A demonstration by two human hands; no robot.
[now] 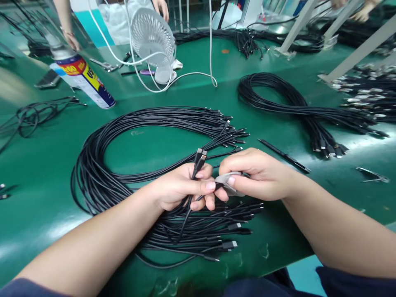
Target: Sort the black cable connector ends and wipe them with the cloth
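My left hand (194, 187) is closed around a few black USB cables (199, 161), whose metal plugs stick up between thumb and fingers. Its thumb and fingertips also pinch one black connector at the right. Against that connector my right hand (252, 175) presses a grey cloth (232, 183), folded between thumb and fingers. The cloth hides the connector's end. Beneath and behind both hands lies a large looped bundle of black cables (93, 165), its many plug ends fanned out to the right, above and below the hands.
A second cable bundle (275, 90) lies at the right, near a black pen-like tool (283, 155) and metal tweezers (371, 175). Behind stand a spray can (85, 78) and a white fan (153, 37) with its cord. Other people's hands (161, 9) show at the far side.
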